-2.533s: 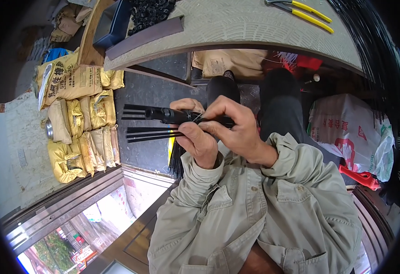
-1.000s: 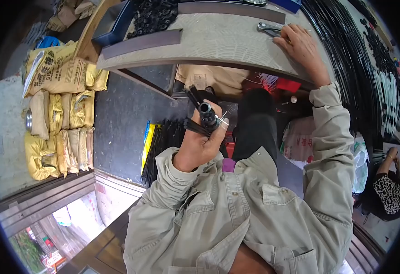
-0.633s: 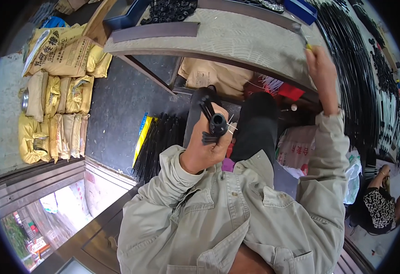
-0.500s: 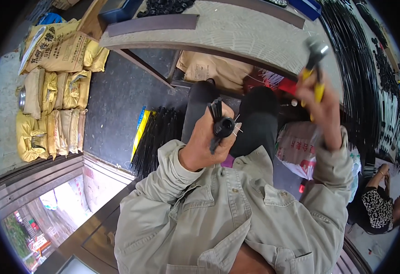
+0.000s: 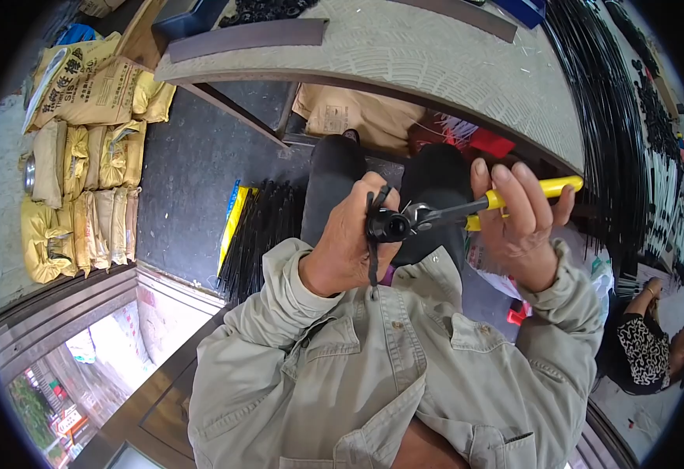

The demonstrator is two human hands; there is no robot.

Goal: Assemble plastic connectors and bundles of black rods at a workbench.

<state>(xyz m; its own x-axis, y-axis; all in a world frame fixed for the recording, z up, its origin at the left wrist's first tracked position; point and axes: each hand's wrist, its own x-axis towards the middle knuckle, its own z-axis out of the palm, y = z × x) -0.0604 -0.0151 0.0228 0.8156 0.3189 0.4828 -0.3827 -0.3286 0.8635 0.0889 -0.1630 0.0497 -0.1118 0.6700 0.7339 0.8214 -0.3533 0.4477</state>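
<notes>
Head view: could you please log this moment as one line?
left hand: holds black bundle | right hand: yellow-handled pliers at bundle

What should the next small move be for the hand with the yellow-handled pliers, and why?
Probably a squeeze of the pliers: the right hand has their metal tip right at the black bundle gripped in the left hand, about where a thin black tie hangs off it. The tool looks placed, so closing it seems the natural step, though the jaw contact itself is too small to confirm.

Left hand (image 5: 347, 244) fisted, right hand (image 5: 518, 223) curled, fingers (image 5: 514, 191) extended upward.
</notes>
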